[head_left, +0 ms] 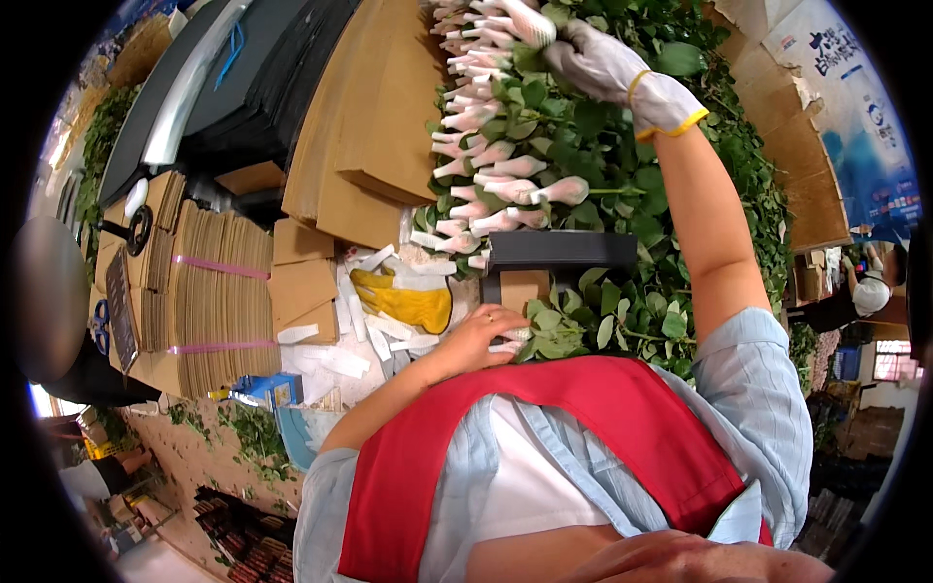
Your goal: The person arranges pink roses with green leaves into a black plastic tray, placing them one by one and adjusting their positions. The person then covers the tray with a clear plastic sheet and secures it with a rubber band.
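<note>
1. Nearest the camera, around 6 o'clock, is a red apron [418, 457] over a light-blue shirt [734, 374] on the wearer's body.
2. At 10 o'clock, a stack of black sheets [262, 107] leans in the background.
3. At 9 o'clock stand flattened cardboard boxes [225, 306], bound with pink straps; a blue box [277, 390] sits at 8 o'clock.
4. Closer to the centre, toward 9 o'clock, a yellow glove [416, 303] lies among white paper strips [376, 340].
5. Just below centre, toward 6 o'clock, the bare left hand [473, 342] has its fingers bent beside white-wrapped pieces and leaves; whether they grip anything, I cannot tell.
6. Toward 12 o'clock, wrapped flowers [510, 165] lie in packed rows, pale pink heads to the left, leafy stems to the right.
7. Near centre, toward 2 o'clock, a black bracket [564, 250] stands just below those rows.
8. At 1 o'clock, the right hand [598, 66], in a grey glove with yellow cuff, has its fingers closed around the stem of one netted flower [528, 23], just behind its head.
9. At 3 o'clock, well apart, is a co-worker [868, 293] in a white cap.
</note>
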Available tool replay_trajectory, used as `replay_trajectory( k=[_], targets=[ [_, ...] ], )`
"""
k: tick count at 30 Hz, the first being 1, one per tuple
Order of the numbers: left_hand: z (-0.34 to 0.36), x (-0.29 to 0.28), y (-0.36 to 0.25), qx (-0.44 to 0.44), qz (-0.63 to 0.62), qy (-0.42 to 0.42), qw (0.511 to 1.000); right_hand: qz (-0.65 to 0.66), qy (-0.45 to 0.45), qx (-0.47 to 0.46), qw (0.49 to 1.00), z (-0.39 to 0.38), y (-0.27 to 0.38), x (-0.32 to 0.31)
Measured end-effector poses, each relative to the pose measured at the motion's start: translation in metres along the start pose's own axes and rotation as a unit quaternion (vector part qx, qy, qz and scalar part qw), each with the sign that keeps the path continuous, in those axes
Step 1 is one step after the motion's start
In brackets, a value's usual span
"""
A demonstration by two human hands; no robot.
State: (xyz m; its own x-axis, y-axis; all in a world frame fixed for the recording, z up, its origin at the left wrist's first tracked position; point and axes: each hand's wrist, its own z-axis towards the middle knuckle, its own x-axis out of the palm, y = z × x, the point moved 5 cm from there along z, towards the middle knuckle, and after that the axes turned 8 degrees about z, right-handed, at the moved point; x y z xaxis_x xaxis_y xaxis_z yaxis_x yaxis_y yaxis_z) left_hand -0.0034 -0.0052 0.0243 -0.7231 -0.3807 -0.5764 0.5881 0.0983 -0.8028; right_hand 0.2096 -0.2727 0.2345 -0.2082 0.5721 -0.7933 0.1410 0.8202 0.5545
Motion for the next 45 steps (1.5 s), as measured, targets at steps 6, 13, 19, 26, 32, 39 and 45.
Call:
replay_trajectory(
  k=[6,13,19,26,32,39,45],
  targets=[
    [0.002,0.008,0.012,0.041,0.019,-0.006,0.999,-0.217,0.02,-0.046,0.975,0.034,-0.033,0.09],
    [-0.008,0.009,0.02,0.005,0.014,0.015,1.0,-0.157,-0.292,0.023,0.943,-0.129,0.012,-0.163],
    [-0.002,0.012,0.017,0.024,0.014,0.004,1.0,-0.195,-0.496,0.153,0.833,-0.303,-0.115,-0.289],
    [-0.004,0.006,0.014,0.023,0.024,0.001,0.999,-0.235,-0.517,0.144,0.811,-0.276,-0.141,-0.279],
    [-0.002,0.002,0.009,0.006,0.005,0.015,1.0,-0.319,-0.54,-0.031,0.778,-0.212,-0.055,-0.231],
    [0.002,0.0,0.001,-0.035,-0.001,0.034,0.999,-0.2,-0.255,-0.054,0.945,-0.106,0.013,-0.105],
    [-0.007,0.003,0.005,-0.052,0.014,0.038,0.998,-0.209,0.068,0.008,0.976,0.001,-0.04,0.045]
  ],
)
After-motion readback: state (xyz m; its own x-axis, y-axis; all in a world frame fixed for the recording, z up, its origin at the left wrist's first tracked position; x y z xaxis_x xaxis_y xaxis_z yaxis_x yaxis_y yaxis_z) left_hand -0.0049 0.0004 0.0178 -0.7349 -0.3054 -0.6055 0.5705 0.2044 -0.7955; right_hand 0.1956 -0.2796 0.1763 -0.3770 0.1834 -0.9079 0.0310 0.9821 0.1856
